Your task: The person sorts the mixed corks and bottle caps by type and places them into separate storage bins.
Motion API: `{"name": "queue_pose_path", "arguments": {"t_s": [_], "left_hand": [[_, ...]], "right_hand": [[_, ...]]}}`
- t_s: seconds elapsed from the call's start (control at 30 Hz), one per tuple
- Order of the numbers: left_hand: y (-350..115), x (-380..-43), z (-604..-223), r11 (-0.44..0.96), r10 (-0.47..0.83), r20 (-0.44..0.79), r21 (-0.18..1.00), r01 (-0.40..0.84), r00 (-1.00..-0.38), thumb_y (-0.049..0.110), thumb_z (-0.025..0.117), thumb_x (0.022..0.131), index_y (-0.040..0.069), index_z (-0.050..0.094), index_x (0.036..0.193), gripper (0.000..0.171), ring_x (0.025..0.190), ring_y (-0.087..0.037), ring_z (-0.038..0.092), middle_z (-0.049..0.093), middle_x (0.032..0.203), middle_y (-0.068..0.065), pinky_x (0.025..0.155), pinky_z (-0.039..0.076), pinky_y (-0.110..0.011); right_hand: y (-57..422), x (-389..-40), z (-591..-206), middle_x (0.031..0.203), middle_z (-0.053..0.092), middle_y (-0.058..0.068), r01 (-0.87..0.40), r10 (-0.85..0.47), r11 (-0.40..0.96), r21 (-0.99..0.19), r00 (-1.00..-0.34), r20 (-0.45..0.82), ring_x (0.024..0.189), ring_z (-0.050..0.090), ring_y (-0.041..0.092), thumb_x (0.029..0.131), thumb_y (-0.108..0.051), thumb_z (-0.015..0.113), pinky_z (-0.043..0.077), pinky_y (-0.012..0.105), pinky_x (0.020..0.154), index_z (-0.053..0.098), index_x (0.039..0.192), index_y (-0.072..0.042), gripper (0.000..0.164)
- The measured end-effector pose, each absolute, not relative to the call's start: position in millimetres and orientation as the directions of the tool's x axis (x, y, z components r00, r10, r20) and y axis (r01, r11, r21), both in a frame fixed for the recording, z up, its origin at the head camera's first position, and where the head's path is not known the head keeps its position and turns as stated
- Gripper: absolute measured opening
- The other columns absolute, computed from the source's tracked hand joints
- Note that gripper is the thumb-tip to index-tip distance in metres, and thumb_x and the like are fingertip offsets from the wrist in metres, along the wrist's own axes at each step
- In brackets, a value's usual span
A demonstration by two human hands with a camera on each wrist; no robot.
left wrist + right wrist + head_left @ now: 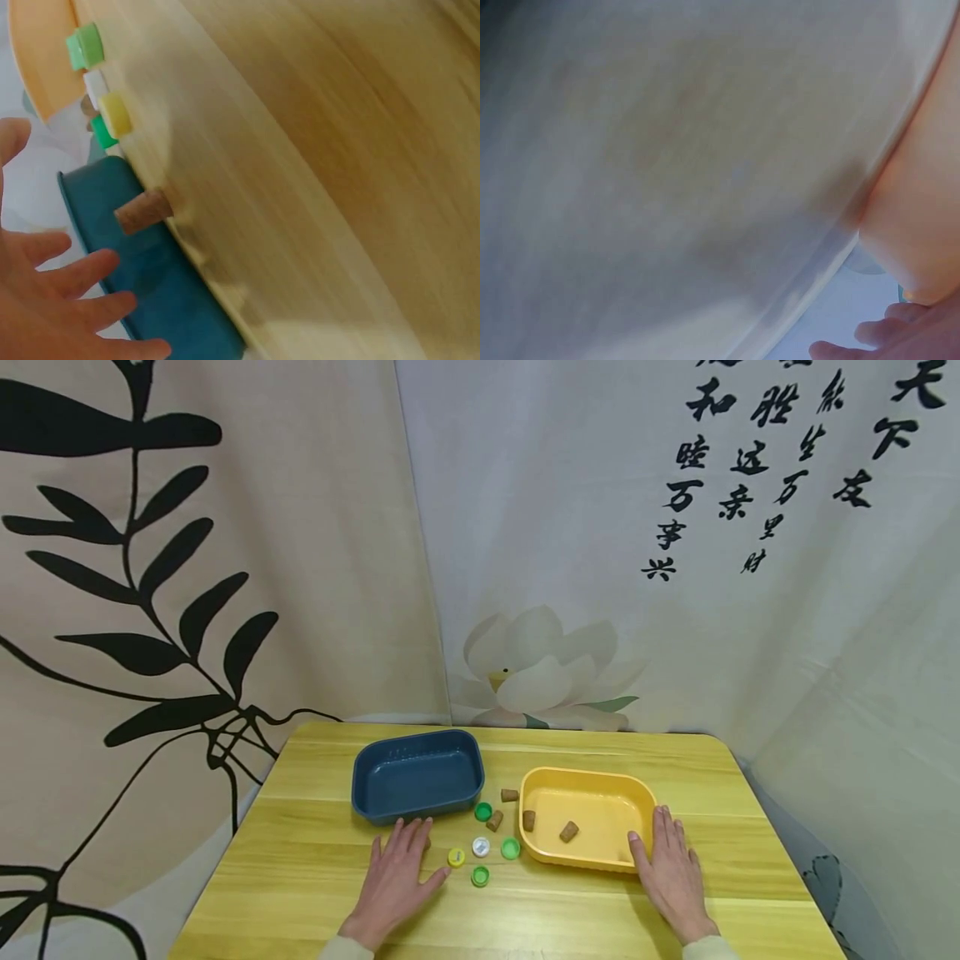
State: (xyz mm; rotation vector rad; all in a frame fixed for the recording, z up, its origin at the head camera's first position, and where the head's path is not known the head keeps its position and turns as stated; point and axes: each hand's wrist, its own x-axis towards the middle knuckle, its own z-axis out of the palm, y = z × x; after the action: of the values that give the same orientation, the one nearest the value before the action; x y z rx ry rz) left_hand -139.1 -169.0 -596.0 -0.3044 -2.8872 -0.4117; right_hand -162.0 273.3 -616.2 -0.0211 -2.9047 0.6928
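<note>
My left hand (399, 877) is spread with loose fingers just in front of the dark blue tray (418, 781). In the left wrist view a cork (142, 211) lies beyond its fingertips, against the tray's side; nothing is gripped. My right hand (671, 868) lies with extended fingers along the right edge of the yellow tray (588, 858), seemingly touching its rim. Two corks lie inside that tray, one of them a cork (569, 832) near the middle. Between the trays are a yellow bottle cap (456, 857), a white cap (481, 847) and several green caps (510, 848).
Two more corks lie on the table left of the yellow tray, one a cork (509, 795) near its back corner. The wooden table (570, 918) meets a printed cloth backdrop (337, 568) behind. The right wrist view is hazy.
</note>
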Motion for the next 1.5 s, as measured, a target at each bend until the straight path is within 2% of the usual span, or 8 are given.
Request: {"name": "queue_pose_path", "arguments": {"t_s": [0.2,0.4,0.57,0.77,0.93,1.07,1.27,1.5], "left_hand": [[-175.3,-146.0,-602.4,0.947,0.158,0.195,0.248,0.204,-0.968,0.057,0.067,0.083,0.012,0.045,0.144,0.079,0.129,-0.043,0.041,0.053,0.135,-0.014,0.099,0.028,-0.071],[-179.3,-152.2,-603.9,0.946,0.155,0.198,0.253,0.203,-0.968,0.044,0.072,0.083,0.009,0.05,0.139,0.069,0.124,-0.043,0.047,0.058,0.129,-0.015,0.096,0.031,-0.071],[-181.7,-155.5,-607.4,0.947,0.187,0.246,0.211,0.241,-0.951,0.032,0.077,0.081,0.01,0.06,0.122,0.05,0.117,-0.038,0.054,0.063,0.117,-0.013,0.093,0.036,-0.069],[-182.8,-158.7,-612.9,0.94,0.209,0.336,0.189,0.283,-0.918,0.019,0.078,0.079,0.014,0.063,0.099,0.026,0.106,-0.033,0.059,0.066,0.1,-0.006,0.09,0.04,-0.065],[-182.6,-159.0,-614.4,0.934,0.222,0.389,0.18,0.31,-0.894,0.016,0.08,0.078,0.018,0.059,0.085,0.022,0.092,-0.026,0.063,0.064,0.086,0.0,0.087,0.043,-0.063],[-181.4,-156.9,-613.1,0.926,0.218,0.418,0.197,0.323,-0.882,0.015,0.082,0.075,0.019,0.061,0.085,0.023,0.087,-0.023,0.064,0.064,0.084,0.003,0.088,0.043,-0.063],[-175.1,-152.2,-605.9,0.914,0.189,0.408,0.26,0.312,-0.893,0.018,0.08,0.078,0.02,0.064,0.091,0.02,0.094,-0.021,0.064,0.067,0.092,0.003,0.095,0.04,-0.062],[-162.2,-146.0,-588.6,0.892,0.192,0.428,0.3,0.339,-0.883,0.02,0.082,0.077,0.02,0.066,0.098,0.026,0.099,-0.022,0.064,0.07,0.101,0.001,0.101,0.035,-0.06]], "right_hand": [[272.8,-162.1,-614.6,0.158,0.01,0.023,-0.017,0.048,0.893,-0.449,-0.99,0.133,0.14,0.013,0.049,0.102,-0.054,0.029,0.015,0.074,0.099,0.007,0.153,0.001,0.079],[272.7,-162.2,-615.3,0.158,0.011,0.023,-0.017,0.051,0.896,-0.443,-0.989,0.142,0.14,0.014,0.049,0.102,-0.054,0.029,0.016,0.074,0.1,0.007,0.154,0.001,0.079],[273.1,-162.6,-618.2,0.157,0.013,0.024,-0.029,0.047,0.9,-0.436,-0.986,0.162,0.139,0.017,0.049,0.102,-0.053,0.031,0.018,0.075,0.098,0.009,0.153,0.002,0.078],[273.5,-163.5,-618.7,0.157,0.014,0.024,-0.026,0.05,0.902,-0.431,-0.985,0.164,0.14,0.016,0.048,0.101,-0.054,0.031,0.017,0.074,0.099,0.008,0.154,0.0,0.079],[273.5,-162.8,-616.8,0.158,0.012,0.023,-0.019,0.051,0.899,-0.438,-0.988,0.147,0.14,0.015,0.048,0.101,-0.055,0.03,0.016,0.074,0.1,0.007,0.154,0.001,0.079],[273.2,-161.8,-616.6,0.158,0.011,0.023,-0.019,0.052,0.894,-0.448,-0.988,0.144,0.14,0.015,0.048,0.101,-0.054,0.03,0.016,0.075,0.099,0.007,0.153,0.001,0.079],[274.0,-161.8,-616.6,0.158,0.012,0.023,-0.018,0.055,0.892,-0.453,-0.988,0.147,0.14,0.015,0.049,0.101,-0.055,0.03,0.016,0.075,0.098,0.007,0.153,0.001,0.08],[274.0,-162.1,-616.2,0.158,0.011,0.023,-0.011,0.059,0.89,-0.457,-0.988,0.14,0.141,0.014,0.048,0.101,-0.056,0.03,0.016,0.074,0.099,0.008,0.154,0.0,0.08]]}}
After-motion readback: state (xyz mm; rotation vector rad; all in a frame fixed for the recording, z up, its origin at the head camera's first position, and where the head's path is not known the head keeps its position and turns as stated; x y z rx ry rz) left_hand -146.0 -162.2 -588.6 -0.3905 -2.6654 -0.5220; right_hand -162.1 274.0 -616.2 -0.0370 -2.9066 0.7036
